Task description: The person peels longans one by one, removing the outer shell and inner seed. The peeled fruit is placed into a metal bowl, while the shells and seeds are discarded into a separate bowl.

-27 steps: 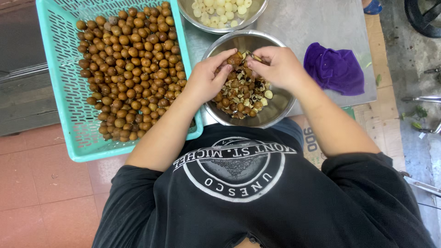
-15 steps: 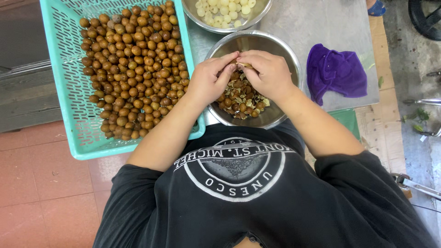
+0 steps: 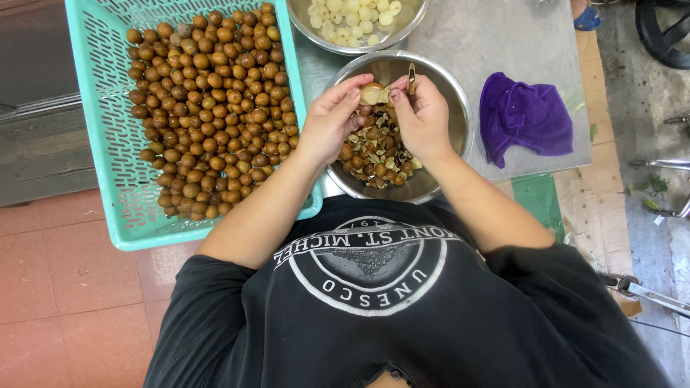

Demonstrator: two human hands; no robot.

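left hand point(image 3: 332, 122): yours, over the near steel bowl point(image 3: 460, 118), fingers closed round a half-peeled pale fruit point(image 3: 371, 93), pinching it from the left at the bowl's far rim
right hand point(image 3: 422, 118): yours, just beside the left one, fingertips touching the same fruit from the right; fingers also closed on a small slim tool point(image 3: 411, 76) that sticks up past the knuckles, blade end not clear
fruit: held between both hands above the bowl, not resting on anything; part brown shell, part pale flesh showing
near steel bowl: on the grey surface point(image 3: 503, 43) right in front of your chest, holds brown shell scraps point(image 3: 374, 154) and dark seeds under your hands
far steel bowl point(image 3: 420, 18): behind the near one, rims near or touching, can't tell which; holds peeled white fruit point(image 3: 352, 14), partly cut off by the frame top
teal basket point(image 3: 93, 108): to your left, just beside the near bowl, its near right corner hidden behind your left forearm; full of unpeeled brown fruit point(image 3: 208, 108) piled toward its right side
purple cloth point(image 3: 523, 115): crumpled on the surface right of the near bowl, apart from it
floor point(image 3: 72, 302): reddish tiles under the basket's near left corner
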